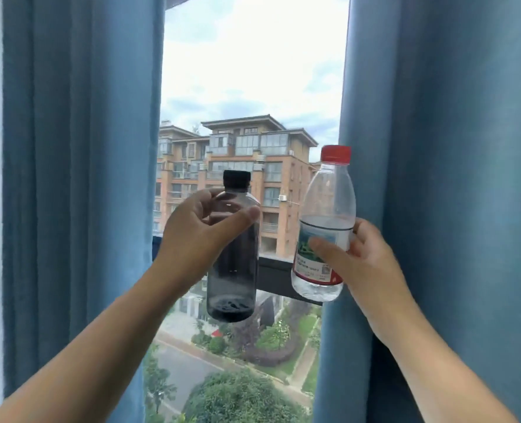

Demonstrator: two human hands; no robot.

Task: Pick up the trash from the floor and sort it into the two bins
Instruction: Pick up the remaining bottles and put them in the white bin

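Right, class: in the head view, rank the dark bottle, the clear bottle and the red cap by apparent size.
1. Largest: clear bottle and dark bottle, which look alike, too close to rank.
2. Smallest: red cap, plainly.

both arms up and stretched forward, bare forearms (100, 346) converging toward centre. left hand (201, 227) curled round the upper body of a dark bottle (234, 270), thumb across the front, fingers (205, 196) hooked over its shoulder. right hand (362, 264) sits right of the left hand, slightly lower, gripping a clear water bottle (326, 215) at the label: thumb in front, other digits behind. hands apart, not touching.
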